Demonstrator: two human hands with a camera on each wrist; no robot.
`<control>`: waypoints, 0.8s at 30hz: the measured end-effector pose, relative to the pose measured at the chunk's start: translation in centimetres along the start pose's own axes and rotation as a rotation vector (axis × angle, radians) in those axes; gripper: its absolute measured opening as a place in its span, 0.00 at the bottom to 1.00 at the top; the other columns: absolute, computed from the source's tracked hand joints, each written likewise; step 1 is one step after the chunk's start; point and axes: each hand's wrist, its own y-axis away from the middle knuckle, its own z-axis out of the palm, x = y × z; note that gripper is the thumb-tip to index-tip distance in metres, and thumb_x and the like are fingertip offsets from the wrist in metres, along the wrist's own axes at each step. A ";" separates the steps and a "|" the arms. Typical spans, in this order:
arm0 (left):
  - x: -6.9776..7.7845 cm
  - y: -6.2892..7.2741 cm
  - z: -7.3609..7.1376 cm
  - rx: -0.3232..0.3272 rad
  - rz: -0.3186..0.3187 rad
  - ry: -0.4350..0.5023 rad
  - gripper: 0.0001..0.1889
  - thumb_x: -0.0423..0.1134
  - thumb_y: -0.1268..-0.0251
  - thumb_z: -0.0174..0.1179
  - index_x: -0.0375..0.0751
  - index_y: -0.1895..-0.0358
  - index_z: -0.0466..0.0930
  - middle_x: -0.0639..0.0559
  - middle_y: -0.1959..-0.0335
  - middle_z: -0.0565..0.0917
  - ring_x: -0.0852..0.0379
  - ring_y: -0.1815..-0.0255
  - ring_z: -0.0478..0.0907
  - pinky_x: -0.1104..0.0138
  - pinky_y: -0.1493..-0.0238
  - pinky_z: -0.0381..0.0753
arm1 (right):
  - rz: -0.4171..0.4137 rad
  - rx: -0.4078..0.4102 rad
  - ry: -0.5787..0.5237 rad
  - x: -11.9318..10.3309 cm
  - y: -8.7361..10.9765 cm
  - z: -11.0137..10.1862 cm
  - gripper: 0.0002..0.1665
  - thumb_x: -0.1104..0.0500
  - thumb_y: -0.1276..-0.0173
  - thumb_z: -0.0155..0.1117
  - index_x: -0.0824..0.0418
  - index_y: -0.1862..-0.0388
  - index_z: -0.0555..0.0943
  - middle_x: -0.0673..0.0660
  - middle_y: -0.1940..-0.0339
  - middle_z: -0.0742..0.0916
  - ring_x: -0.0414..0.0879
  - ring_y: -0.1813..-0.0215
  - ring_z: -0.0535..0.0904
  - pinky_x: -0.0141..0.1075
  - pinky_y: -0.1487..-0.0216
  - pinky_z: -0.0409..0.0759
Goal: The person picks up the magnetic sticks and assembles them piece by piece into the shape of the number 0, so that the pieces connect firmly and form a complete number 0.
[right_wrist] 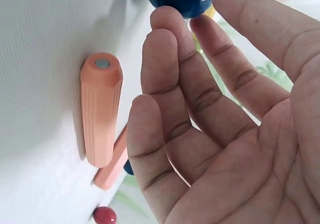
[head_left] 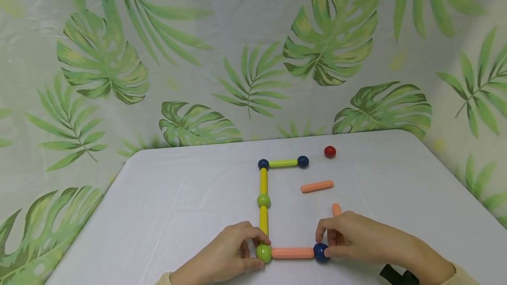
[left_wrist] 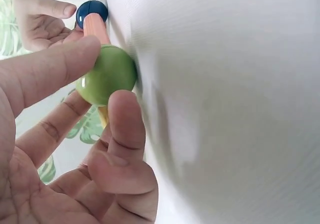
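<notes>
Thumb and fingers of my left hand (head_left: 236, 250) grip a green ball (head_left: 263, 253) at the near corner of a ball-and-rod figure. A salmon rod (head_left: 292, 253) runs right from that ball to a dark blue ball (head_left: 321, 253), which my right hand (head_left: 352, 236) pinches between thumb and fingertips. Away from me, a yellow rod (head_left: 263, 220) leads to a second green ball (head_left: 263, 200). Another yellow rod (head_left: 263, 180) continues to a blue ball (head_left: 263, 164). There a lime rod (head_left: 283, 163) turns right, ending at one more blue ball (head_left: 303, 162).
A loose salmon rod (head_left: 317, 186) lies right of the figure. Another salmon rod (right_wrist: 101, 114) rests beside my right hand, partly hidden by it in the head view. Farther back sits a red ball (head_left: 330, 151). A leaf-print cloth (head_left: 253, 56) hangs behind the white table (head_left: 178, 197).
</notes>
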 end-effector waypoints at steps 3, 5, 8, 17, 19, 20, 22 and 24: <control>0.4 -0.2 -0.2 0.006 -0.009 -0.038 0.17 0.39 0.37 0.79 0.57 0.47 0.87 0.65 0.55 0.82 0.73 0.71 0.75 0.75 0.66 0.80 | 0.002 0.028 0.024 0.2 0.2 -0.4 0.08 0.50 0.26 0.74 0.46 0.53 0.85 0.35 0.70 0.83 0.28 0.69 0.75 0.29 0.66 0.77; 0.7 -0.4 -0.3 0.015 -0.013 -0.063 0.16 0.40 0.37 0.79 0.56 0.48 0.88 0.65 0.55 0.82 0.73 0.70 0.75 0.75 0.65 0.80 | 0.013 0.061 0.053 0.3 0.3 -0.7 0.08 0.50 0.26 0.74 0.47 0.53 0.84 0.35 0.71 0.82 0.28 0.69 0.75 0.28 0.66 0.77; 1.0 -0.7 -0.4 0.033 0.003 -0.096 0.15 0.41 0.36 0.79 0.55 0.49 0.88 0.64 0.56 0.83 0.73 0.70 0.75 0.76 0.64 0.78 | 0.031 0.114 0.077 0.5 0.5 -1.1 0.07 0.50 0.25 0.73 0.48 0.55 0.83 0.36 0.73 0.83 0.28 0.70 0.74 0.28 0.67 0.75; 1.8 -2.2 0.0 0.021 0.080 -0.192 0.12 0.41 0.34 0.77 0.53 0.50 0.90 0.64 0.59 0.85 0.74 0.65 0.74 0.78 0.61 0.75 | 0.132 0.282 0.133 1.9 0.7 -1.8 0.10 0.46 0.26 0.73 0.46 0.62 0.82 0.39 0.76 0.80 0.30 0.74 0.70 0.29 0.72 0.70; 2.0 -2.5 0.1 0.012 0.092 -0.201 0.11 0.41 0.34 0.77 0.53 0.50 0.91 0.63 0.58 0.86 0.73 0.64 0.74 0.78 0.59 0.76 | 0.177 0.299 0.145 2.1 0.7 -1.9 0.10 0.47 0.26 0.73 0.48 0.63 0.82 0.41 0.76 0.79 0.32 0.74 0.70 0.30 0.73 0.70; 2.1 -2.6 0.2 0.008 0.094 -0.207 0.11 0.42 0.34 0.77 0.53 0.50 0.91 0.64 0.58 0.86 0.73 0.64 0.73 0.78 0.59 0.76 | 0.202 0.303 0.146 2.2 0.7 -1.9 0.10 0.47 0.26 0.73 0.48 0.63 0.82 0.41 0.76 0.80 0.33 0.74 0.70 0.30 0.73 0.70; 2.2 -2.8 0.4 0.003 0.100 -0.219 0.11 0.42 0.34 0.77 0.53 0.50 0.91 0.65 0.59 0.86 0.73 0.65 0.73 0.79 0.60 0.75 | 0.252 0.311 0.146 2.4 0.8 -2.0 0.11 0.47 0.26 0.73 0.50 0.63 0.82 0.43 0.76 0.80 0.34 0.74 0.71 0.30 0.73 0.69; 2.3 -3.0 0.5 0.003 0.109 -0.233 0.11 0.42 0.34 0.77 0.54 0.51 0.91 0.66 0.59 0.86 0.73 0.65 0.73 0.79 0.59 0.75 | 0.297 0.320 0.145 2.5 0.7 -2.0 0.12 0.46 0.27 0.74 0.50 0.64 0.82 0.44 0.76 0.80 0.36 0.75 0.71 0.30 0.74 0.69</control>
